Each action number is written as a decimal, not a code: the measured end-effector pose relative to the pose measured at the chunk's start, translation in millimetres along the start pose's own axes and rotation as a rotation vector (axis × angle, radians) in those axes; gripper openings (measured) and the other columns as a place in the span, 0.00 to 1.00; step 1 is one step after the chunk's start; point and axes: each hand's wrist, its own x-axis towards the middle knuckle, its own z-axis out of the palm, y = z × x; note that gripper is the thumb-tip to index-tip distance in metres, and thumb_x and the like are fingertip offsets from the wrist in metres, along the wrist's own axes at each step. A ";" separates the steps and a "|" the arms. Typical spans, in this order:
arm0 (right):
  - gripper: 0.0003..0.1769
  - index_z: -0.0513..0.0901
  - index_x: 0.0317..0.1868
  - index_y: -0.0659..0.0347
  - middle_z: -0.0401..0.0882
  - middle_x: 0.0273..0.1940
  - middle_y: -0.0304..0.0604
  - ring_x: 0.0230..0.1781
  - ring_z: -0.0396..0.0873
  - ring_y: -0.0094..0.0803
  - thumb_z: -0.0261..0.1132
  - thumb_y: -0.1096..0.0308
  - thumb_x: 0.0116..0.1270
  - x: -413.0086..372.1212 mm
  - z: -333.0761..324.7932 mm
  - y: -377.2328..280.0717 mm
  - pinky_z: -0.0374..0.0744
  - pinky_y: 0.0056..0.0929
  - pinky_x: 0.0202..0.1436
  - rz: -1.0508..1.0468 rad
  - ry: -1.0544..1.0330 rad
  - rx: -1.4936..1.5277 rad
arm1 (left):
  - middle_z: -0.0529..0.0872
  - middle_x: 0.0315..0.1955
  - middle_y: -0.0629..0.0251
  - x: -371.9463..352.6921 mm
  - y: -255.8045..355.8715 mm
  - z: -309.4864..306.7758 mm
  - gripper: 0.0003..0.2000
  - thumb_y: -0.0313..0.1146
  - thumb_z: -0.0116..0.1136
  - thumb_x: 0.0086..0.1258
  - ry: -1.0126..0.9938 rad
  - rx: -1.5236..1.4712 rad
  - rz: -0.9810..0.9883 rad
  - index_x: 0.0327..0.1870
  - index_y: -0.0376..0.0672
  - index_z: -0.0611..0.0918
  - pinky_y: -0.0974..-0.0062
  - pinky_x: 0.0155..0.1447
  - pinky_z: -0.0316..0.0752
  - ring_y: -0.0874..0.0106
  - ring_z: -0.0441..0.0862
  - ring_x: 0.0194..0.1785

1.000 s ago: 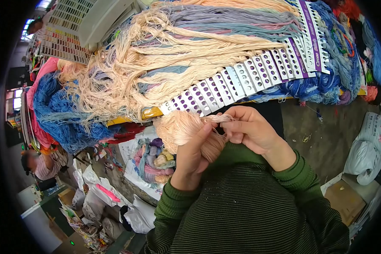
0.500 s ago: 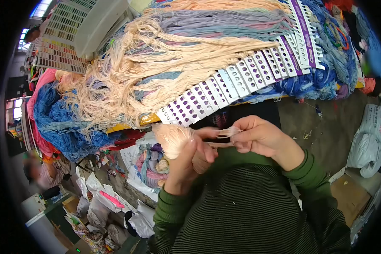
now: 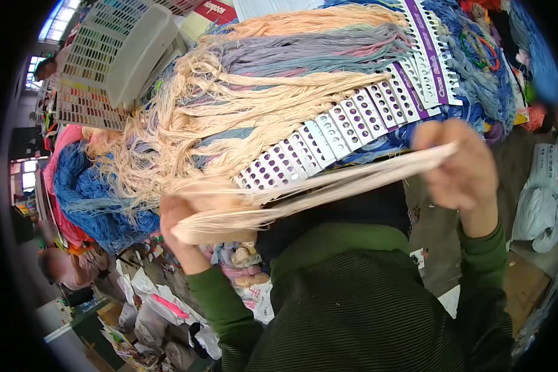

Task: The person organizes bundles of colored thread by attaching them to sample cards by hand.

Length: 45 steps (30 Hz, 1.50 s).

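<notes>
A pale cream skein of embroidery thread is stretched between my two hands, above my lap. My left hand is closed around its looped left end, with the thread partly covering the fingers. At the other end, my right hand grips the strands; it is smeared by motion. Just beyond the skein lie white punched thread cards with rows of holes. Long hanks of cream thread are tied to them and spread over the table.
Grey-blue hanks and a peach hank lie farther back. Blue yarn hangs at the table's left end. A colour chart and a white plastic bin stand at back left. Another person sits at far left. A plastic bag stands right.
My hands have moved far apart, left hand leftward and right hand up and rightward. The bunched skein between them is now pulled out long.
</notes>
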 end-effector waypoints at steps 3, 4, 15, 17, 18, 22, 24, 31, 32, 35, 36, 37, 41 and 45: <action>0.09 0.61 0.24 0.63 0.57 0.22 0.36 0.15 0.59 0.21 0.43 0.74 0.64 -15.0 -36.5 -38.6 0.75 0.35 0.41 -0.204 -0.091 0.442 | 0.73 0.23 0.64 -53.2 101.3 -37.4 0.08 0.28 0.40 0.60 0.556 0.899 0.715 0.25 0.38 0.74 0.80 0.27 0.69 0.77 0.70 0.23; 0.10 0.59 0.24 0.62 0.54 0.21 0.35 0.15 0.57 0.21 0.42 0.74 0.64 -22.3 -62.3 -60.9 0.73 0.38 0.45 -0.283 -0.018 0.479 | 0.77 0.27 0.61 -77.3 128.4 -52.2 0.08 0.28 0.42 0.59 0.916 1.360 0.825 0.27 0.37 0.75 0.79 0.31 0.72 0.74 0.74 0.27; 0.14 0.71 0.40 0.62 0.71 0.37 0.46 0.44 0.67 0.27 0.48 0.66 0.55 -115.6 -212.9 -367.3 0.64 0.35 0.54 -0.766 1.020 -0.951 | 0.80 0.32 0.60 -229.0 192.5 -8.7 0.12 0.30 0.48 0.53 1.374 2.675 0.800 0.37 0.37 0.78 0.76 0.39 0.71 0.71 0.77 0.34; 0.11 0.72 0.37 0.61 0.71 0.34 0.43 0.39 0.67 0.25 0.51 0.65 0.55 -104.7 -199.4 -366.3 0.65 0.31 0.48 -0.767 0.986 -1.123 | 0.78 0.29 0.62 -191.6 180.4 -4.8 0.10 0.25 0.47 0.52 1.284 2.346 0.963 0.35 0.33 0.77 0.78 0.40 0.70 0.72 0.76 0.33; 0.10 0.73 0.35 0.61 0.71 0.32 0.41 0.37 0.68 0.24 0.52 0.65 0.55 -89.4 -194.0 -353.8 0.66 0.28 0.45 -0.777 0.932 -1.140 | 0.78 0.29 0.60 -161.5 169.5 -0.4 0.12 0.28 0.46 0.55 1.119 2.075 0.935 0.37 0.32 0.75 0.77 0.41 0.70 0.70 0.76 0.32; 0.08 0.74 0.28 0.60 0.70 0.27 0.34 0.28 0.68 0.20 0.57 0.64 0.56 10.5 -186.3 -237.0 0.68 0.20 0.32 -0.604 0.528 -0.941 | 0.77 0.29 0.56 -15.6 41.2 14.0 0.17 0.35 0.40 0.63 0.332 0.888 0.290 0.44 0.29 0.69 0.74 0.43 0.70 0.66 0.75 0.31; 0.10 0.77 0.30 0.61 0.71 0.24 0.31 0.26 0.66 0.18 0.60 0.64 0.52 47.3 -177.5 -175.4 0.66 0.18 0.31 -0.354 0.397 -1.080 | 0.77 0.29 0.58 47.1 -30.7 20.9 0.16 0.35 0.38 0.65 0.038 0.806 -0.038 0.45 0.30 0.69 0.77 0.39 0.71 0.69 0.74 0.30; 0.06 0.76 0.20 0.65 0.73 0.19 0.40 0.19 0.70 0.25 0.61 0.70 0.44 83.4 -163.2 -50.0 0.68 0.22 0.24 -0.385 0.472 -1.253 | 0.78 0.37 0.57 165.4 -278.3 45.9 0.12 0.28 0.48 0.60 0.169 1.176 -0.434 0.42 0.32 0.71 0.85 0.28 0.69 0.81 0.70 0.23; 0.06 0.74 0.19 0.65 0.71 0.19 0.43 0.21 0.70 0.33 0.60 0.71 0.42 81.2 -159.7 -44.2 0.68 0.28 0.26 -0.450 0.497 -1.353 | 0.77 0.36 0.58 180.1 -295.3 35.4 0.11 0.26 0.49 0.59 0.200 1.304 -0.479 0.41 0.33 0.71 0.85 0.29 0.70 0.79 0.71 0.24; 0.04 0.72 0.21 0.63 0.68 0.21 0.43 0.25 0.68 0.38 0.58 0.74 0.41 78.1 -168.1 -30.4 0.67 0.31 0.29 -0.652 0.431 -1.582 | 0.76 0.27 0.63 218.1 -319.2 -23.4 0.05 0.28 0.49 0.59 0.256 1.435 -0.504 0.34 0.37 0.73 0.81 0.29 0.69 0.76 0.72 0.24; 0.04 0.71 0.21 0.63 0.68 0.22 0.45 0.28 0.68 0.43 0.57 0.74 0.40 75.9 -166.5 -31.7 0.67 0.36 0.31 -0.629 0.439 -1.578 | 0.76 0.27 0.64 225.8 -321.9 -33.3 0.05 0.28 0.49 0.59 0.229 1.464 -0.531 0.33 0.37 0.73 0.81 0.29 0.69 0.76 0.72 0.24; 0.04 0.71 0.22 0.63 0.68 0.24 0.45 0.29 0.68 0.43 0.56 0.75 0.41 73.3 -171.3 -36.5 0.67 0.36 0.31 -0.579 0.449 -1.623 | 0.76 0.27 0.65 227.3 -321.9 -32.6 0.05 0.29 0.48 0.59 0.179 1.559 -0.554 0.33 0.38 0.73 0.82 0.28 0.68 0.76 0.71 0.24; 0.05 0.72 0.24 0.63 0.68 0.25 0.45 0.29 0.67 0.42 0.55 0.76 0.42 67.7 -179.6 -40.7 0.67 0.35 0.33 -0.761 0.386 -1.561 | 0.73 0.23 0.69 207.7 -326.5 -14.2 0.06 0.30 0.45 0.62 0.263 1.643 -0.536 0.34 0.38 0.73 0.83 0.27 0.67 0.78 0.69 0.23; 0.20 0.74 0.36 0.59 0.66 0.38 0.45 0.38 0.64 0.40 0.61 0.58 0.41 60.5 -152.3 -23.3 0.62 0.33 0.39 -0.604 0.256 -1.864 | 0.72 0.20 0.71 210.8 -321.9 -15.8 0.06 0.31 0.45 0.63 0.253 1.504 -0.489 0.35 0.39 0.72 0.84 0.27 0.66 0.81 0.67 0.22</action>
